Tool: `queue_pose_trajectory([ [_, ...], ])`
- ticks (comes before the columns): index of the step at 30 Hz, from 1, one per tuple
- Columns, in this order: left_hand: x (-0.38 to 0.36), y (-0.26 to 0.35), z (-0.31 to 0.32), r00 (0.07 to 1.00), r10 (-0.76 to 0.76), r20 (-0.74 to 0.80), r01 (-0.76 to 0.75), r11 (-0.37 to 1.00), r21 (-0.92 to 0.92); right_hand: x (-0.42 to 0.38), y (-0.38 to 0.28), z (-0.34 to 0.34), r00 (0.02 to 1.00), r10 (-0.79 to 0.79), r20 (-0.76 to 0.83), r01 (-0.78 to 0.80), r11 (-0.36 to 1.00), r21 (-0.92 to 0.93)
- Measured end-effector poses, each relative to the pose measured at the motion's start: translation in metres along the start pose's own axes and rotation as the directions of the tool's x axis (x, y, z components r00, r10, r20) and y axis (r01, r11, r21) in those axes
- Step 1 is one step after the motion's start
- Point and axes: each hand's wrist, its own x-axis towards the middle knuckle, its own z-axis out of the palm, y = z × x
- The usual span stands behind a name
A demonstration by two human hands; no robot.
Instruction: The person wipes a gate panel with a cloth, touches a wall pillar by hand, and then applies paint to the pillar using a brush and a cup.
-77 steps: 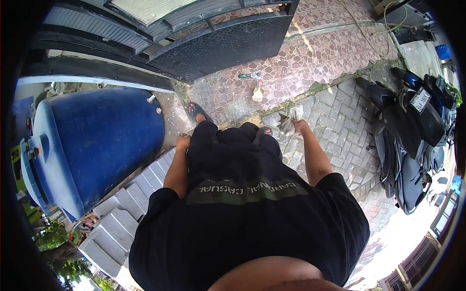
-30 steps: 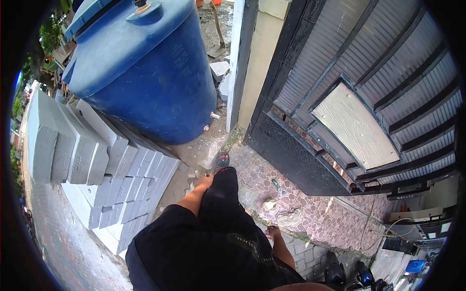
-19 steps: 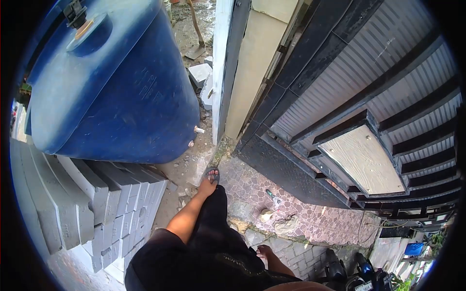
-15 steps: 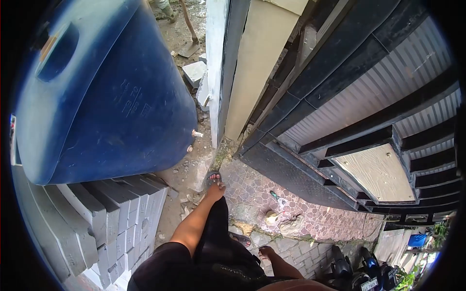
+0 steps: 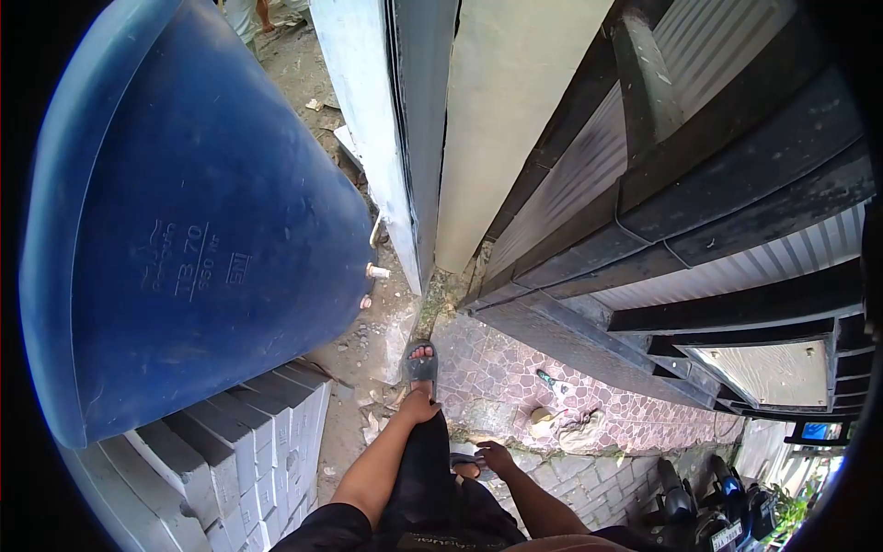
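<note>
My left hand [image 5: 419, 406] is low in front of my body, over my dark trouser leg [image 5: 414, 465] and just behind my sandalled foot [image 5: 421, 361]. Its fingers are small and partly hidden, and nothing can be made out in them. To the right, my right hand [image 5: 494, 457] hangs near my other sandal [image 5: 467, 466], its fingers loosely bent, with no object visible in it. Both hands are away from the big blue tank [image 5: 221, 202] on the left.
Grey blocks [image 5: 267, 442] are stacked below the tank. A white and cream pillar [image 5: 487, 120] rises ahead, beside a black metal gate [image 5: 589, 340]. A bag [image 5: 579, 430] lies on patterned paving [image 5: 635, 414]. Motorcycles [image 5: 681, 497] stand lower right; a person's legs [image 5: 241, 18] show at top.
The view has shifted forward, so the tank and gate look larger. The front foot shows farther out from the body. My right hand has swung forward and up in view.
</note>
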Motion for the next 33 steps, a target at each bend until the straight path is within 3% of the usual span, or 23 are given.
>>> queue_pose_trajectory([
  [2, 0.025, -0.015, 0.017, 0.959, 0.282, -0.018, -0.279, 0.955, 0.102, -0.01, 0.027, -0.014, 0.994, 0.098, -0.039, -0.103, 0.98, -0.17],
  [3, 0.021, 0.017, -0.007, 0.957, 0.288, -0.02, -0.284, 0.953, 0.105, -0.026, 0.022, -0.022, 0.97, 0.236, -0.057, -0.24, 0.968, -0.069],
  [4, 0.023, 0.062, -0.044, 0.981, 0.177, -0.074, -0.181, 0.982, -0.054, -0.042, 0.026, -0.03, 0.927, 0.371, -0.059, -0.369, 0.929, 0.034],
  [5, 0.023, 0.106, -0.085, 0.992, 0.057, -0.11, -0.08, 0.973, -0.215, -0.051, 0.032, -0.041, 0.918, 0.396, -0.04, -0.392, 0.917, 0.079],
  [6, 0.03, 0.137, -0.11, 0.968, 0.08, -0.236, -0.163, 0.92, -0.355, -0.062, 0.044, -0.05, 0.907, 0.421, -0.02, -0.416, 0.901, 0.124],
  [7, 0.036, 0.165, -0.134, 0.93, 0.084, -0.358, -0.259, 0.841, -0.475, -0.064, 0.056, -0.056, 0.853, 0.517, -0.064, -0.519, 0.855, -0.015],
  [9, 0.031, 0.228, -0.195, 0.861, 0.182, -0.476, -0.459, 0.683, -0.568, -0.073, 0.07, -0.069, 0.826, 0.559, -0.072, -0.556, 0.829, 0.064],
  [11, 0.015, 0.288, -0.254, 0.785, 0.251, -0.567, -0.587, 0.595, -0.549, -0.08, 0.067, -0.073, 0.792, 0.601, -0.108, -0.592, 0.799, 0.102],
  [15, -0.001, 0.358, -0.33, 0.497, 0.461, -0.735, -0.806, 0.558, -0.196, -0.079, 0.047, -0.067, 0.83, 0.532, -0.164, -0.511, 0.845, 0.158],
  [16, 0.0, 0.37, -0.343, 0.495, 0.463, -0.735, -0.808, 0.556, -0.194, -0.073, 0.044, -0.064, 0.85, 0.502, -0.16, -0.475, 0.862, 0.178],
  [18, 0.003, 0.392, -0.362, 0.267, 0.525, -0.808, -0.837, 0.541, 0.076, -0.061, 0.035, -0.059, 0.89, 0.427, -0.159, -0.38, 0.888, 0.259],
  [19, 0.004, 0.401, -0.371, 0.262, 0.527, -0.808, -0.838, 0.539, 0.081, -0.055, 0.03, -0.057, 0.893, 0.422, -0.159, -0.375, 0.891, 0.258],
  [21, 0.008, 0.416, -0.383, 0.09, 0.568, -0.818, -0.783, 0.548, 0.294, -0.053, -0.001, -0.052, 0.934, 0.335, -0.127, -0.297, 0.922, 0.25],
  [24, 0.019, 0.431, -0.398, 0.029, 0.622, -0.782, -0.737, 0.542, 0.404, -0.045, -0.014, -0.05, 0.94, 0.32, -0.119, -0.276, 0.917, 0.288],
  [28, 0.033, 0.44, -0.406, 0.055, 0.688, -0.724, -0.639, 0.581, 0.504, -0.049, -0.023, -0.059, 0.934, 0.329, -0.137, -0.278, 0.913, 0.298],
  [30, 0.036, 0.443, -0.406, 0.192, 0.673, -0.714, -0.636, 0.64, 0.432, -0.049, -0.009, -0.068, 0.918, 0.368, -0.151, -0.321, 0.909, 0.264],
  [33, 0.033, 0.444, -0.406, 0.194, 0.667, -0.72, -0.636, 0.644, 0.426, -0.051, 0.014, -0.08, 0.9, 0.409, -0.151, -0.375, 0.902, 0.213],
])
